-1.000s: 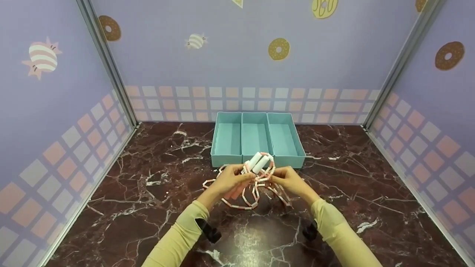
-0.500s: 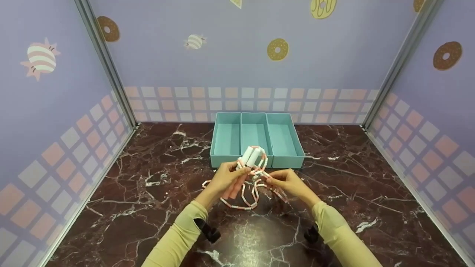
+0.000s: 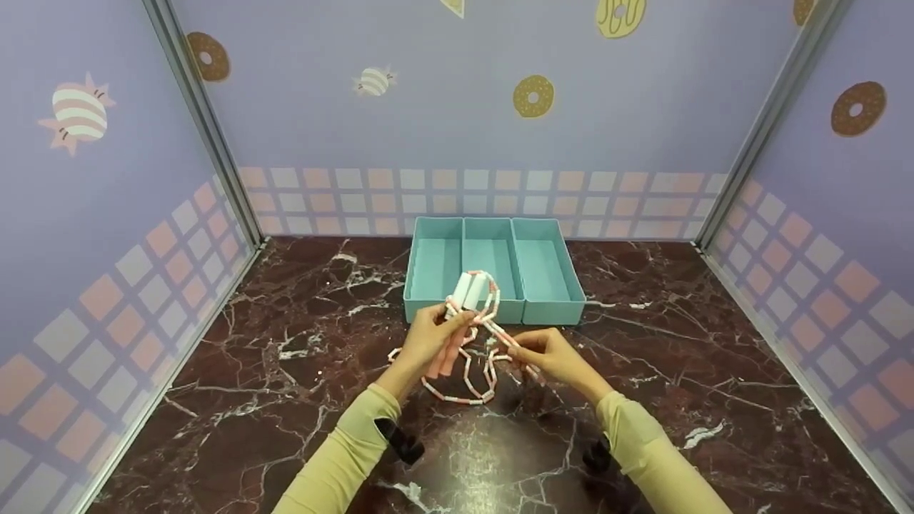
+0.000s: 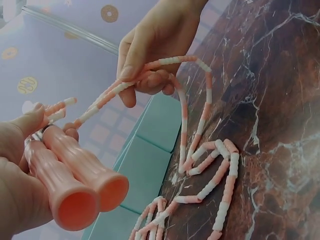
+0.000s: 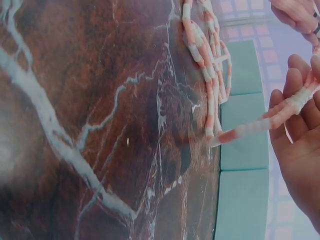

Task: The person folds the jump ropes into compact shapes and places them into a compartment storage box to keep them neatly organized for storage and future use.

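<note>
Clasping both skipping-rope handles is the left hand; beside that grip, the right hand pinches the beaded cord. Gathering looks only partway: below both grips, loose loops lie ungathered on the counter.

Got 1 beaded rope, 2 handles, 3 teal bins, 1 surface, L fingers + R fingers = 2 sets, 2 ylw sleeves, 2 wrist cams, 3 walls, 2 candy prints, approx 5 donut prints.
</note>
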`<state>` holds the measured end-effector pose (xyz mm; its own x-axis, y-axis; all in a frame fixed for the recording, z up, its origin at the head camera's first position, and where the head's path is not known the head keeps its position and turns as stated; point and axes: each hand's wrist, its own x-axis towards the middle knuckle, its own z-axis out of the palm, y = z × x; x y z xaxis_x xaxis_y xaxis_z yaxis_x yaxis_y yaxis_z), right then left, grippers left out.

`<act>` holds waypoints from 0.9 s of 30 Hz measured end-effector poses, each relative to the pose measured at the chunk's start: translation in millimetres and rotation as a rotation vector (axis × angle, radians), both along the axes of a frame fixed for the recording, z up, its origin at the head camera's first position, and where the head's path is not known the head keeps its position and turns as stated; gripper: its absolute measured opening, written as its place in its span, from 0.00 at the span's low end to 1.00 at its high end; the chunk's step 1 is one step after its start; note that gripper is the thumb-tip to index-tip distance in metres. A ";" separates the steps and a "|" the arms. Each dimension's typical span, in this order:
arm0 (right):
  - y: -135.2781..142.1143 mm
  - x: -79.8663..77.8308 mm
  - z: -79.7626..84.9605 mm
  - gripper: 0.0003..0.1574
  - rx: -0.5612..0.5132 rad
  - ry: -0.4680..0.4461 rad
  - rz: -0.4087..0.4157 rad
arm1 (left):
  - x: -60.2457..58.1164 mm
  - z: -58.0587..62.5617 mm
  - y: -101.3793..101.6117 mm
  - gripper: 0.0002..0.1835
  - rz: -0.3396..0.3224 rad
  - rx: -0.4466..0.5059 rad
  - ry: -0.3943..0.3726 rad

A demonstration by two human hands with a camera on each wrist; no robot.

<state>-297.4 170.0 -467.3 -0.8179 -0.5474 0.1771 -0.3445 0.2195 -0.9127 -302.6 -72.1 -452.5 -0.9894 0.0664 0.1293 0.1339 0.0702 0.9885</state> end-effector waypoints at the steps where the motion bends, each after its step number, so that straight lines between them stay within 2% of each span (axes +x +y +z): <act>1: -0.4 0.6 0.0 0.12 0.005 0.002 0.008 | -0.5 -0.2 -0.2 0.13 0.015 -0.001 0.004; 8: -5.3 5.6 4.8 0.09 0.035 0.040 0.031 | -1.4 0.2 -3.5 0.13 0.103 -0.099 0.059; 17: -7.4 12.5 11.6 0.10 0.109 0.072 0.021 | -1.2 1.5 -6.9 0.13 0.143 -0.172 0.090; 24: -4.0 0.1 -12.6 0.12 0.162 0.154 -0.023 | -7.4 -2.2 -15.4 0.14 0.229 -0.246 0.109; 27: -4.3 -1.0 -15.2 0.12 0.195 0.212 -0.020 | -9.4 -5.4 -18.3 0.14 0.250 -0.283 0.119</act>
